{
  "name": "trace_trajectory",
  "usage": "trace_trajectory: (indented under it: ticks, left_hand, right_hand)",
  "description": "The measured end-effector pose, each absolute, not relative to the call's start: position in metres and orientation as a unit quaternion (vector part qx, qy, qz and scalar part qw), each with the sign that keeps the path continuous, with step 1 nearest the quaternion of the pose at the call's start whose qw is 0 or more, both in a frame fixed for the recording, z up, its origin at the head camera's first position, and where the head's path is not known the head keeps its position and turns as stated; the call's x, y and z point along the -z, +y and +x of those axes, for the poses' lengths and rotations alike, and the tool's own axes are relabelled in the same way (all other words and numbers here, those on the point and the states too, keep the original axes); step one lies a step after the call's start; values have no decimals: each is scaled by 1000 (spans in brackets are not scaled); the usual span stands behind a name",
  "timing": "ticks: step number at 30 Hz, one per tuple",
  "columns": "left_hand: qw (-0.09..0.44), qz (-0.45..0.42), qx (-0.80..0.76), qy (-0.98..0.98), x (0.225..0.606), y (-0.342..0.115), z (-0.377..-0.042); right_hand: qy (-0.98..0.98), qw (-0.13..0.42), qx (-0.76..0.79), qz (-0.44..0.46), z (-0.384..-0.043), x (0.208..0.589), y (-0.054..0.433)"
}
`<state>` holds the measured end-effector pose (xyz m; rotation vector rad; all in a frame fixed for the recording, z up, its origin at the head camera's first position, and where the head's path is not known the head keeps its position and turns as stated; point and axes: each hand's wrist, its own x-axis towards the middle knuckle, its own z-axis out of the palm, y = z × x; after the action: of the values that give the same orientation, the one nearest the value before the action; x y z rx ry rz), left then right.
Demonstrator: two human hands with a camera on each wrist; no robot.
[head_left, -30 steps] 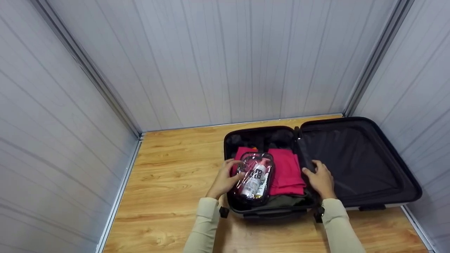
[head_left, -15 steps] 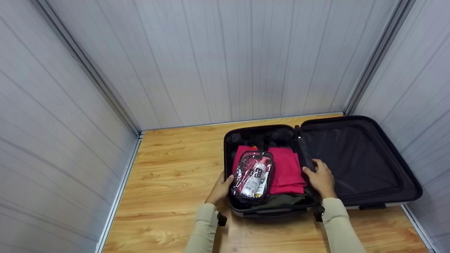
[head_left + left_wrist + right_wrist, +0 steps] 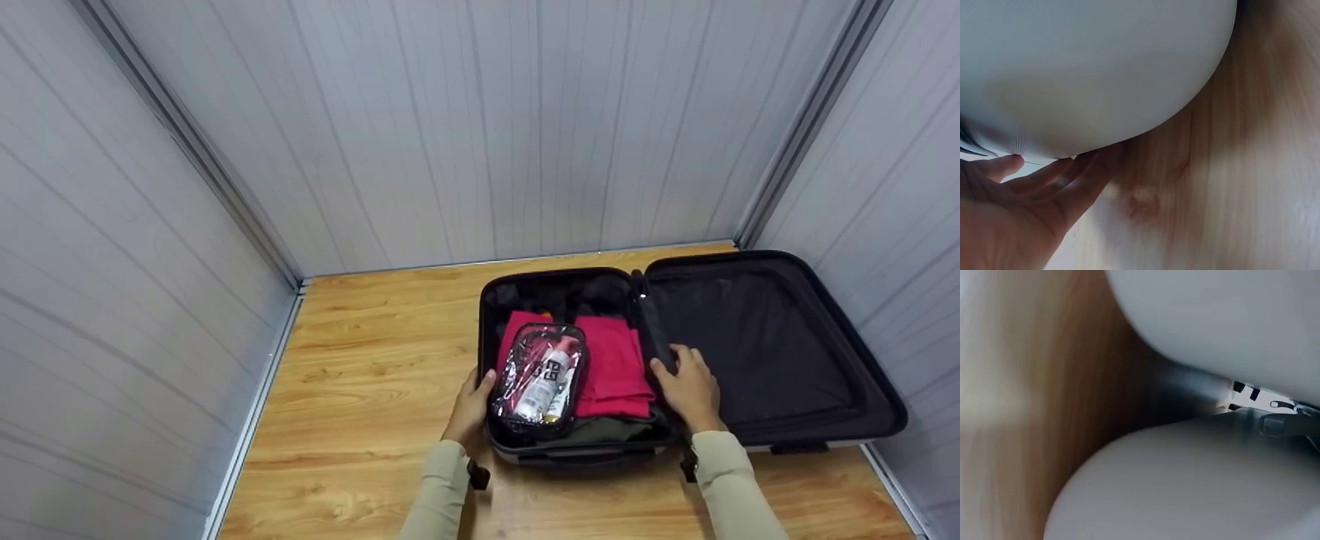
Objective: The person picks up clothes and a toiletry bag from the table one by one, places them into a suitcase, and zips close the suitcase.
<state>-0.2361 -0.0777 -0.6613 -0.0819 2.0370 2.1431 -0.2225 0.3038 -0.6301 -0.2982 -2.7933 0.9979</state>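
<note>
An open suitcase (image 3: 585, 453) lies on the wooden floor. My left hand (image 3: 469, 409) holds its left side, thumb at the rim and fingers along the outside. In the left wrist view those fingers (image 3: 1081, 188) touch the pale shell (image 3: 1106, 73) low near the floor. My right hand (image 3: 691, 386) grips the dark edge at the hinge side, between the two halves; its fingers are hidden in the right wrist view. A clear toiletry pouch (image 3: 521, 367) with a white pump bottle (image 3: 544, 386) inside lies on folded pink clothes (image 3: 611, 367).
The suitcase's dark-lined lid (image 3: 757, 345) lies flat to the right, close to the right wall (image 3: 900, 247). A pale panel wall (image 3: 480, 135) stands behind. Dark green cloth (image 3: 611, 430) shows at the suitcase's near end. Wooden floor (image 3: 360, 375) spreads to the left.
My left hand has left the toiletry pouch and moved down and outward to the suitcase's left side. My right hand stays at the hinge side.
</note>
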Motion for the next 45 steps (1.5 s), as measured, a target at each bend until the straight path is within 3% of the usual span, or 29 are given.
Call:
trace_trajectory:
  ticks: [11,20,26,34,41,45]
  left_hand:
    - [22,-47,-660,750,658,-76,-233]
    - [25,-46,-661,749,660,-73,-234]
    - [32,-38,-666,744,646,-75,-230]
    - [29,-35,-663,747,654,-76,-231]
    - [21,-33,-670,741,664,-77,-235]
    - [30,-27,-675,736,657,-77,-233]
  right_hand:
    - [-949,188,-243,-78,-195,629,311]
    - [-894,332,-241,-184,-173,631,328]
    - [-856,307,-265,-321,-163,630,334]
    - [-738,360,-326,-469,-156,637,344]
    - [-651,343,-409,-540,-150,642,351]
    - [-592,300,-474,-579,-147,639,354]
